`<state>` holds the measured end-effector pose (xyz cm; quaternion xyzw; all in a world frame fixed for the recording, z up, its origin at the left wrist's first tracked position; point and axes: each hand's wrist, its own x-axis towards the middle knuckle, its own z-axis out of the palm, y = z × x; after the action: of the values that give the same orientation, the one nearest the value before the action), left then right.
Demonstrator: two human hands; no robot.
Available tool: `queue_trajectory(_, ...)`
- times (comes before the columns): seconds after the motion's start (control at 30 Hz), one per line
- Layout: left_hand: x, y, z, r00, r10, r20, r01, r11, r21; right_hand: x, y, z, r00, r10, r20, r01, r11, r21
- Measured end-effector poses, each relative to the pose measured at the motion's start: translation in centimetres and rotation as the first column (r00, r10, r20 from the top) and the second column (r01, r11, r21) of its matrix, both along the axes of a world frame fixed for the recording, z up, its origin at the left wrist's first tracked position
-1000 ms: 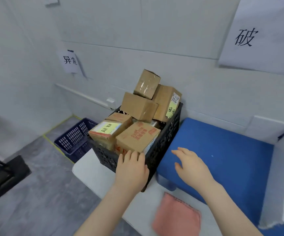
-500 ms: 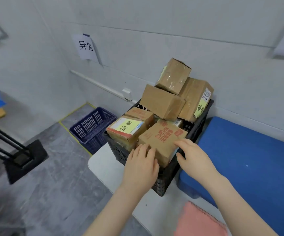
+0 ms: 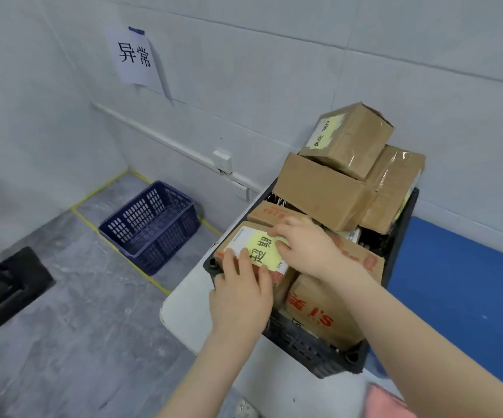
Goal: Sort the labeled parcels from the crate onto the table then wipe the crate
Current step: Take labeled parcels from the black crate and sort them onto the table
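- One parcel [image 3: 259, 250] is the job in hand: a brown cardboard box with a white slip and a yellow handwritten label on top. It lies high in the black crate [image 3: 307, 346], in the corner nearest the desk's left edge.
- Both hands are on it. The left hand [image 3: 241, 294] has its fingers bent over the near end. The right hand [image 3: 307, 248] has its fingertips curled onto the far part of the label. Each grip looks closed on the box; I cannot tell whether the box is lifted.
- Its long side seems to run along the crate's near wall, though the hands cover too much to be sure. The left hand is nearer the free outer corner, so the clear way out is probably up and towards the person.
- Just behind the right hand a plain box [image 3: 319, 194] overhangs, with a labelled box [image 3: 350, 140] tilted on it and a shiny taped box [image 3: 392, 188] beside; a knock could tip them.
- A red-printed box [image 3: 319, 312] sits under the right forearm.
- The crate is slotted hard plastic, on the smooth white desk [image 3: 190, 303].
- A blue mat [image 3: 461, 297] covers the desk's right side; a pink cloth [image 3: 389, 402] lies at the near edge.
- On the floor left, a blue basket [image 3: 153, 224] stands under a paper sign [image 3: 134, 57].
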<state>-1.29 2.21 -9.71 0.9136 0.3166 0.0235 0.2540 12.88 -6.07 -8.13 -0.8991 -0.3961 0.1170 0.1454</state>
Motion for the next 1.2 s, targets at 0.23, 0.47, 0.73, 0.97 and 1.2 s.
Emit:
queue_trajectory(0.23,1.0,0.3,-0.1,0.999,0.016,-0.05,-0.021,0.995,-0.095,1.5,1.0,0.0,0.999,-0.013,-0.046,0.006,0.988,-0.155)
queue_trajectory(0.47,1.3,-0.5,-0.8,0.998,0.058,-0.031,-0.063,0.981,-0.184,0.5,1.6,-0.8,0.997,0.028,-0.073,-0.036,0.993,-0.112)
queue_trajectory(0.73,1.2,-1.7,-0.6,0.977,0.167,0.134,-0.118,0.942,-0.314,-0.7,0.4,-0.7,0.996,-0.043,-0.074,0.049,0.995,0.09)
queue_trajectory(0.97,1.3,-3.2,-0.2,0.951,0.249,0.183,-0.174,0.921,-0.348,-1.4,-0.5,-0.5,0.994,-0.052,-0.099,0.072,0.975,0.21)
queue_trajectory(1.2,1.8,-4.1,-0.7,0.944,0.249,0.215,-0.16,0.919,-0.361,-1.1,-0.4,0.0,0.989,-0.074,-0.127,0.102,0.968,0.228)
